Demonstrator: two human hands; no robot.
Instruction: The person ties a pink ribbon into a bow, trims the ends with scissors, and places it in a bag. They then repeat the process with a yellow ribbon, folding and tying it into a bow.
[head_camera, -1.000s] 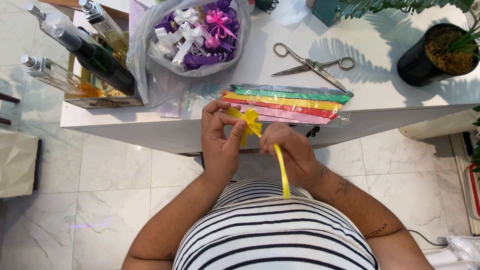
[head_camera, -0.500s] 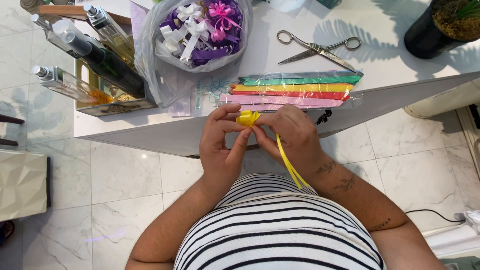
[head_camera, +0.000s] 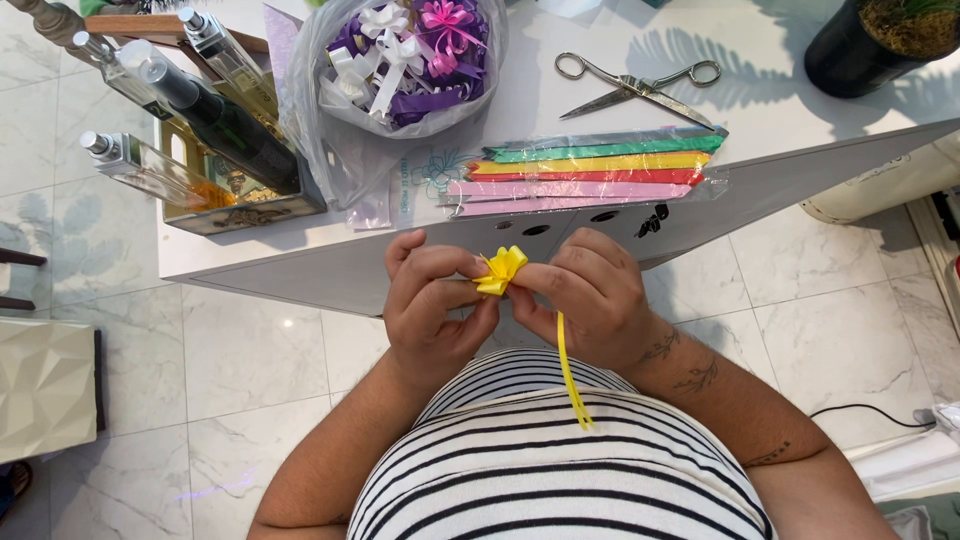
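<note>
Left hand (head_camera: 432, 310) pinches the yellow ribbon bow (head_camera: 500, 270) just below the tabletop (head_camera: 560, 110) edge, steadying its loops; right hand (head_camera: 590, 295) pinches its other side, apparently gathering them, letting the ribbon tail (head_camera: 570, 375) hang toward the striped shirt (head_camera: 540, 470).

Head camera looking steeply down, close over my hands.

I'm viewing from above the striped shirt (head_camera: 540, 460); my left hand (head_camera: 435, 305) and right hand (head_camera: 590, 295) are sitting mid-frame, near the lens. The white table (head_camera: 800, 160) is filling the top edge farther off, tiled floor (head_camera: 250, 380) below. Only one view running.
</note>
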